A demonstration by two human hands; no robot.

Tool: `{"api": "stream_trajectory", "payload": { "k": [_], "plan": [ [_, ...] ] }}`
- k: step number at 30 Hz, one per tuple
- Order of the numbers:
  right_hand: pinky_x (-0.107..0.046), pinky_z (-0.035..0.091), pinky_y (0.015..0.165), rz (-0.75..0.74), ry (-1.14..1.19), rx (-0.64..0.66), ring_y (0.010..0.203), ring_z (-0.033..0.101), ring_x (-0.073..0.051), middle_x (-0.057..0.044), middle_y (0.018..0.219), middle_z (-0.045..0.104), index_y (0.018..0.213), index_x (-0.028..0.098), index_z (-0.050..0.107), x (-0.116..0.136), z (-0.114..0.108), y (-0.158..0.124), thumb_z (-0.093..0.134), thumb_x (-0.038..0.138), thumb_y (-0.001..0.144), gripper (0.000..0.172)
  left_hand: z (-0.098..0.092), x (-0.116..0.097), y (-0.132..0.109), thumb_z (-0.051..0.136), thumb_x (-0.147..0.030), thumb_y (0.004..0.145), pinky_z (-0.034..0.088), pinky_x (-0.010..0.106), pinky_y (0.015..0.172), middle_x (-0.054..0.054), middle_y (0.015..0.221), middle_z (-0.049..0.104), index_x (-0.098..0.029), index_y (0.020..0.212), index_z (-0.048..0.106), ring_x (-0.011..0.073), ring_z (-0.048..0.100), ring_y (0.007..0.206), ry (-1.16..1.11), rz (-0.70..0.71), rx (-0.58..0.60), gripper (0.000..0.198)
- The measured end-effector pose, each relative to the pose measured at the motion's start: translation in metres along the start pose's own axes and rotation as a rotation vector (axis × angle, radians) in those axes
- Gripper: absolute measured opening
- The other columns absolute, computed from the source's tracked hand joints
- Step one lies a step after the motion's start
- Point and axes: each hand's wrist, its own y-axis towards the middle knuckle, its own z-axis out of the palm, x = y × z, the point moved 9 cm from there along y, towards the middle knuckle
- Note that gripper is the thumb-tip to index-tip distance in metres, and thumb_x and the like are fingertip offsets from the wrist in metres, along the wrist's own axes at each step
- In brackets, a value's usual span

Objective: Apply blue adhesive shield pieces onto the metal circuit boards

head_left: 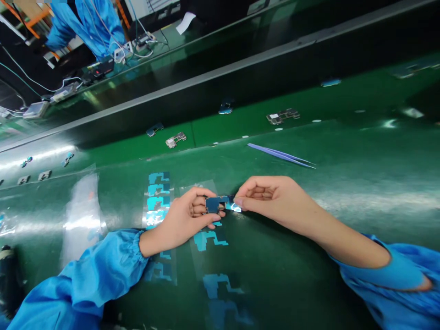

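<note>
My left hand point(187, 219) grips a small dark circuit board point(216, 204) between thumb and fingers, low over the green table point(309, 238). My right hand point(271, 198) is curled, with thumb and forefinger pinching a shiny blue film piece point(235, 207) at the board's right end. Both wrists come out of blue sleeves. Under my hands lie two clear strips carrying several cyan film stickers point(157, 197).
Purple tweezers point(280, 155) lie beyond my right hand. More small boards point(176, 139) and another board point(282, 116) rest on the conveyor belt behind. An empty clear backing sheet point(82, 215) lies left. A person in a blue coat point(87, 25) stands at the far bench among cables.
</note>
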Motion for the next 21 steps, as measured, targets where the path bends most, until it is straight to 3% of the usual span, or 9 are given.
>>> {"api": "stream_trajectory", "payload": {
  "k": [11, 17, 21],
  "plan": [
    [-0.03, 0.051, 0.057, -0.022, -0.004, 0.012, 0.062, 0.064, -0.017, -0.003, 0.066, 0.07, 0.069, 0.022, 0.069, 0.003, 0.0028, 0.0002, 0.075, 0.037, 0.073, 0.017, -0.001, -0.002, -0.0009, 0.08, -0.022, 0.081, 0.064, 0.024, 0.065, 0.006, 0.101, 0.076, -0.021, 0.113, 0.057, 0.0219, 0.077, 0.096, 0.047, -0.004, -0.015, 0.039],
    [-0.027, 0.049, 0.056, -0.036, 0.036, 0.027, 0.058, 0.059, -0.014, 0.003, 0.065, 0.064, 0.097, 0.021, 0.065, 0.0028, 0.0041, 0.0011, 0.078, 0.036, 0.072, 0.031, -0.0018, -0.0025, -0.0011, 0.082, -0.022, 0.08, 0.064, 0.025, 0.065, 0.007, 0.101, 0.077, -0.021, 0.114, 0.058, 0.0229, 0.077, 0.095, 0.029, -0.022, -0.034, 0.042],
    [-0.027, 0.045, 0.053, -0.043, 0.021, 0.045, 0.056, 0.054, -0.013, 0.003, 0.063, 0.059, 0.094, 0.02, 0.066, 0.0035, 0.0061, 0.0005, 0.076, 0.041, 0.075, 0.03, -0.0018, -0.0035, -0.0013, 0.082, -0.02, 0.079, 0.063, 0.024, 0.065, 0.007, 0.104, 0.076, -0.02, 0.114, 0.057, 0.0229, 0.077, 0.095, 0.023, -0.012, -0.028, 0.044]
  ]
}}
